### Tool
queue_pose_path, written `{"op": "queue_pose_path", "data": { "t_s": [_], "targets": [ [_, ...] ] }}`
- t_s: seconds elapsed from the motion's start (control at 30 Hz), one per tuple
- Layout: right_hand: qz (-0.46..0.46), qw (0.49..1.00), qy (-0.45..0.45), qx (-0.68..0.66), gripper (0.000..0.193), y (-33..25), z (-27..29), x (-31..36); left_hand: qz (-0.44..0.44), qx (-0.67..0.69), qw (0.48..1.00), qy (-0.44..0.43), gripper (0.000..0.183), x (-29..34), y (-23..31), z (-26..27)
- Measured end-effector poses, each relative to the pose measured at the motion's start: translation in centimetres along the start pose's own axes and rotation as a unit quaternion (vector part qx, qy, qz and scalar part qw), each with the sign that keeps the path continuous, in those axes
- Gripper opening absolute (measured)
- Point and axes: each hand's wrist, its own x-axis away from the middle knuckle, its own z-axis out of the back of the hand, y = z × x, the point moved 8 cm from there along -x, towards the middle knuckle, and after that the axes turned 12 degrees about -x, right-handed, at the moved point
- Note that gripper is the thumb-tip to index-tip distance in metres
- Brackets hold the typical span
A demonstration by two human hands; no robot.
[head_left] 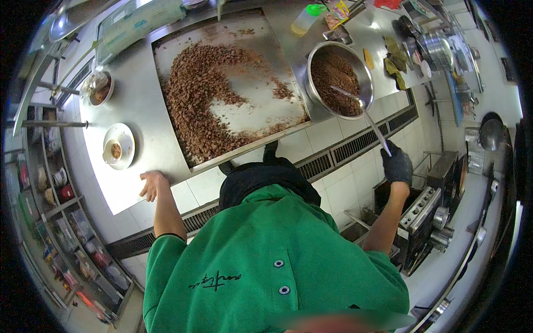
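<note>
In a dark glove, my right hand point(396, 162) is closed round the long metal handle of a ladle point(376, 127). Its head reaches into a round steel bowl point(368, 83) that contains brown crumbly food point(333, 77). Bare and apart from the food, my left hand point(154, 185) rests at the near edge of the steel worktable point(145, 157), fingers spread and holding nothing. Between the hands lies a large shallow metal tray point(261, 105). Loose brown crumbs point(194, 100) are heaped over its left side and thin out toward the right.
A white plate point(129, 137) with a small cup point(112, 152) stands left of the tray, near a plastic-covered bowl point(100, 89). At the back are a green-lidded jug point(306, 21) and dark green leaves point(395, 58). Shelves point(61, 205) line the left; cooking equipment point(420, 208) stands at right.
</note>
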Motion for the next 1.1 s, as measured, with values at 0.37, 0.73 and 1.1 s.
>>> {"op": "queue_pose_path", "data": {
  "t_s": [0.37,0.73,1.1],
  "targets": [
    [0.025,0.993,-0.100,-0.056,0.035,1.0,4.9,-1.3,-0.023,-0.007,1.000,-0.006,0.082,-0.5,0.2,-0.3],
    [0.181,0.936,-0.293,-0.073,0.043,-14.8,-3.7,2.5,-0.039,-0.033,0.998,-0.036,0.083,-0.6,0.4,-0.1],
    [0.469,0.844,-0.182,0.184,0.046,-28.4,-4.3,14.2,-0.050,0.006,0.998,-0.037,0.083,-0.6,0.2,0.6]
  ]
}}
